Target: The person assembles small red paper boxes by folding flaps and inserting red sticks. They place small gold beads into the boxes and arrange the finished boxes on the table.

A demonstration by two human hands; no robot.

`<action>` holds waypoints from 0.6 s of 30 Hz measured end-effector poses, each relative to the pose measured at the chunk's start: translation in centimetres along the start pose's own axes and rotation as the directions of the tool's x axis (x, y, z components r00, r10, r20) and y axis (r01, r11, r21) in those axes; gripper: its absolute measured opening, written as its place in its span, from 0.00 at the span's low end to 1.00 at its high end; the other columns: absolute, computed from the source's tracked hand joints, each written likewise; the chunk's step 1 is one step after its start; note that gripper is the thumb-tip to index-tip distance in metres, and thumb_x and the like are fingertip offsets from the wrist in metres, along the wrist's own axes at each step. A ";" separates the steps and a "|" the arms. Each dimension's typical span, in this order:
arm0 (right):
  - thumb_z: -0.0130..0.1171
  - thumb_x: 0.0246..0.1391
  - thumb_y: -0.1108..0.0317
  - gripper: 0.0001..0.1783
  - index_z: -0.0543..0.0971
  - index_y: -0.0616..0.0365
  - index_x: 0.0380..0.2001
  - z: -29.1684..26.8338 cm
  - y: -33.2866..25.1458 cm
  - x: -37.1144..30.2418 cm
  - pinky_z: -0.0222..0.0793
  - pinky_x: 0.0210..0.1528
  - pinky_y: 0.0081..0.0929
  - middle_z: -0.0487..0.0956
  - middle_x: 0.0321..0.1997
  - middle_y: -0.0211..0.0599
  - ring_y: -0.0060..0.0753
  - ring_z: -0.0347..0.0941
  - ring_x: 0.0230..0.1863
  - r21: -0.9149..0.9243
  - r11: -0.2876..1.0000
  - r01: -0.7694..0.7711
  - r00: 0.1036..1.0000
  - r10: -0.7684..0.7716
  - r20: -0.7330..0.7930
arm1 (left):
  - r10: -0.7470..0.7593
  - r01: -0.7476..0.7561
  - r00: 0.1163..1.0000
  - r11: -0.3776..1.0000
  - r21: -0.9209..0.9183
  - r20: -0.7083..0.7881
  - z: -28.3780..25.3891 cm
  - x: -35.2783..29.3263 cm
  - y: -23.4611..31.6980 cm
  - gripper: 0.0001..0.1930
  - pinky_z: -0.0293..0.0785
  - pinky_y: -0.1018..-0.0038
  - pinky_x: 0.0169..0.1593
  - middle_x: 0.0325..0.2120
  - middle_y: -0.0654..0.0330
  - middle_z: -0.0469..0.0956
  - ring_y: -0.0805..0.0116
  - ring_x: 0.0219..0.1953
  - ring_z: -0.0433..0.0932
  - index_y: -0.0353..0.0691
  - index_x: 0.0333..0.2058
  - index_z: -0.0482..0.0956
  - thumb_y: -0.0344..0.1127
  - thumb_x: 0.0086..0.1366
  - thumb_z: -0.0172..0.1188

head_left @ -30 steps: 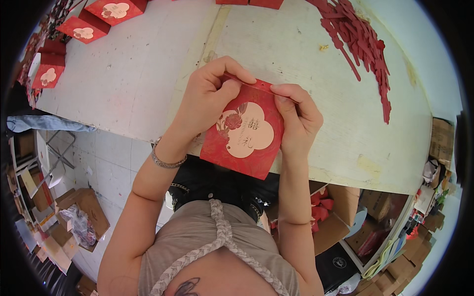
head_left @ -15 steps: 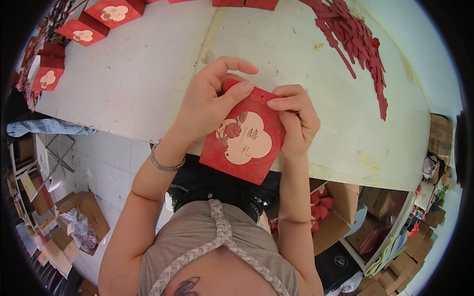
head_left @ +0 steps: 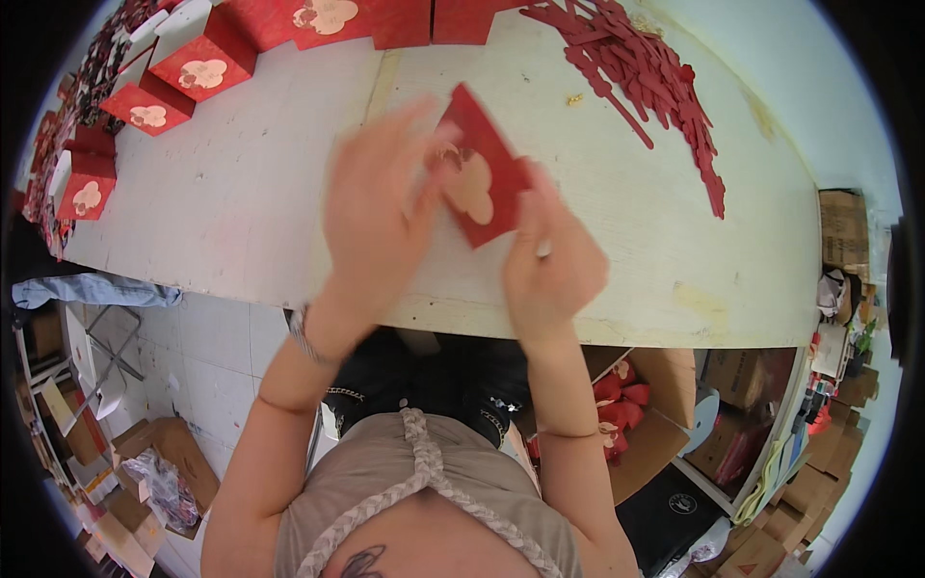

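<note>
Head view: you have the red card packet (head_left: 495,181) raised in front of you, above the middle of the table (head_left: 251,193), tilted so that one corner points away from you and its cream, petal-shaped label (head_left: 472,191) faces up. Your right hand (head_left: 555,262) is nearly closed, thumb and fingers bent in at the packet's right edge, and appears to pinch it there. Your left hand (head_left: 378,204) is blurred; its fingers are partly spread beside the left edge, and you cannot tell from this view whether they grip it or only brush against it.

Judging by its flat faces and crisp edges, the packet is thin, fairly stiff card: very light, so a fingertip pinch should carry it. Its printed surface may be a little smooth, so dry pads placed on both faces probably hold better than one finger under it. Expect the corners to crease and the panels to dent if you squeeze hard. The safest hold looks to be along opposite side edges, keeping pressure off the label. Red boxes (head_left: 224,77) stand at the table's far left, and dark red strips (head_left: 647,85) lie heaped at the far right, well apart from your hands.
</note>
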State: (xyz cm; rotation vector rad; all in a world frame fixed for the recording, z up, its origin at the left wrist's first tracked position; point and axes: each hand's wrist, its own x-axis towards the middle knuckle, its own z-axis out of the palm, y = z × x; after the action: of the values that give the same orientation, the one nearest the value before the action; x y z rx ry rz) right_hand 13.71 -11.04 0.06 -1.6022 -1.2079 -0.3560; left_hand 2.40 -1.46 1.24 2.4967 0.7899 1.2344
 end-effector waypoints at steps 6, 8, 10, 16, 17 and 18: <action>0.58 0.49 0.74 0.11 0.81 0.62 0.37 0.6 1.0 0.7 0.75 0.40 0.30 0.81 0.37 0.46 0.44 0.79 0.33 0.447 0.894 -0.028 0.913 -0.159 0.375 | -0.430 0.348 0.898 0.556 -0.755 0.098 1.6 -1.3 0.5 0.14 0.71 0.75 0.46 0.47 0.52 0.75 0.70 0.45 0.75 0.35 0.46 0.74 0.34 0.64 0.57; 0.55 0.52 0.72 0.09 0.81 0.59 0.36 0.2 4.0 2.9 0.74 0.39 0.30 0.81 0.37 0.45 0.41 0.79 0.34 0.363 0.869 -0.335 0.864 0.129 0.486 | -0.499 0.472 0.847 0.546 -0.692 0.184 1.6 -0.2 -0.6 0.12 0.71 0.80 0.41 0.42 0.57 0.76 0.77 0.39 0.74 0.35 0.45 0.74 0.33 0.65 0.57; 0.53 0.55 0.67 0.10 0.82 0.57 0.36 0.1 10.6 8.0 0.72 0.37 0.27 0.82 0.35 0.42 0.36 0.78 0.35 -0.035 0.922 -0.387 0.879 0.379 0.290 | -0.532 0.524 0.817 0.525 -0.670 0.223 1.3 0.7 -0.9 0.10 0.71 0.84 0.35 0.36 0.62 0.76 0.81 0.33 0.73 0.34 0.42 0.74 0.32 0.65 0.56; 0.63 0.42 0.64 0.17 0.80 0.61 0.36 -1.3 23.1 13.0 0.71 0.41 0.39 0.81 0.33 0.47 0.49 0.77 0.38 -0.685 0.707 -0.178 0.704 0.578 0.413 | -0.482 0.422 0.867 0.571 -0.705 0.129 1.4 1.8 -0.9 0.04 0.68 0.86 0.24 0.26 0.68 0.75 0.84 0.23 0.70 0.36 0.37 0.75 0.30 0.64 0.56; 0.64 0.40 0.64 0.17 0.81 0.62 0.35 -1.6 23.0 13.5 0.71 0.41 0.39 0.81 0.32 0.48 0.50 0.77 0.37 -0.710 0.671 -0.216 0.603 0.663 0.443 | -0.489 0.483 0.845 0.519 -0.705 0.219 0.8 2.3 -0.7 0.04 0.68 0.86 0.23 0.26 0.68 0.74 0.84 0.23 0.69 0.37 0.36 0.75 0.30 0.65 0.56; 0.64 0.37 0.66 0.13 0.80 0.65 0.26 -2.2 24.0 13.3 0.70 0.36 0.37 0.80 0.26 0.46 0.43 0.77 0.31 -0.599 0.756 -0.263 0.671 0.590 0.449 | -0.488 0.542 0.817 0.465 -0.700 0.308 0.5 2.6 -0.7 0.03 0.67 0.86 0.22 0.26 0.68 0.74 0.84 0.22 0.69 0.38 0.36 0.75 0.29 0.65 0.55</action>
State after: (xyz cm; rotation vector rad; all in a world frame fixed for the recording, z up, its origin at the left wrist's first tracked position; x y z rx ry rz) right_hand 40.33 -4.56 -2.66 -2.5389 -1.1799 0.2482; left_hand 3.88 0.59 2.33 1.4191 0.7125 0.9529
